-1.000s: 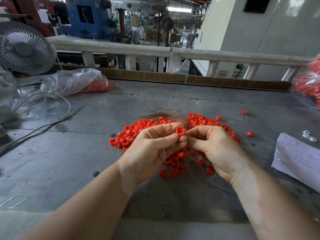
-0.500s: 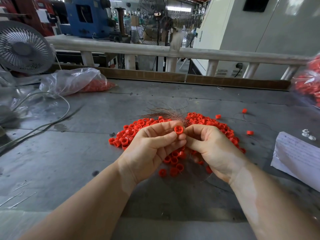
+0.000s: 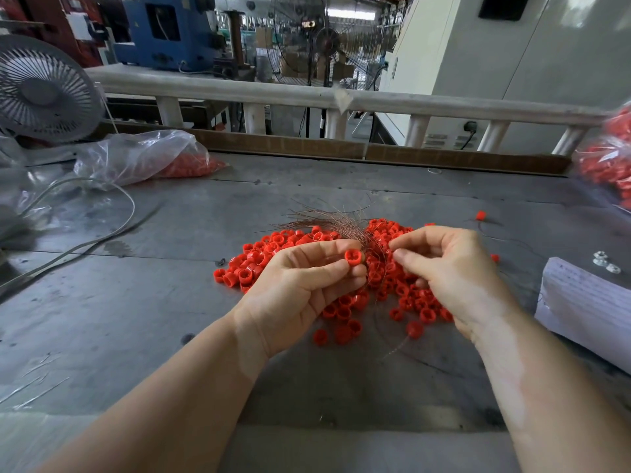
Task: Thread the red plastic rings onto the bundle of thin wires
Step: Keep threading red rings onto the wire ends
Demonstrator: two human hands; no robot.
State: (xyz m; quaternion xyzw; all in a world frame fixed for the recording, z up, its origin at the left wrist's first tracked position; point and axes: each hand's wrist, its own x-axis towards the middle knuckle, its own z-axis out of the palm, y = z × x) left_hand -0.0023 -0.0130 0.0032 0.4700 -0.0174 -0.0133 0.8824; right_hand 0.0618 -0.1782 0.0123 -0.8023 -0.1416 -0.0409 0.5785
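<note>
A pile of small red plastic rings [image 3: 273, 254] lies on the grey metal table [image 3: 170, 302]. A bundle of thin copper-coloured wires [image 3: 327, 221] fans out over the pile's far side. My left hand [image 3: 307, 291] pinches one red ring [image 3: 352, 257] between thumb and forefinger, its hole facing me. My right hand [image 3: 447, 271] is a short way to the right of that ring, thumb and forefinger pinched together on a thin wire [image 3: 377, 264] that curves down between the hands; the wire is barely visible.
A clear bag of red rings [image 3: 143, 158] and a white fan [image 3: 41, 93] stand at the back left, with a white cable [image 3: 112, 196] beside them. Another bag of rings [image 3: 611, 158] is at the right edge. A paper sheet [image 3: 587, 302] and small metal nuts [image 3: 604, 262] lie right.
My hands were touching at the ring; the right hand has now drawn away to the right. The left hand still holds the ring in the same spot.
</note>
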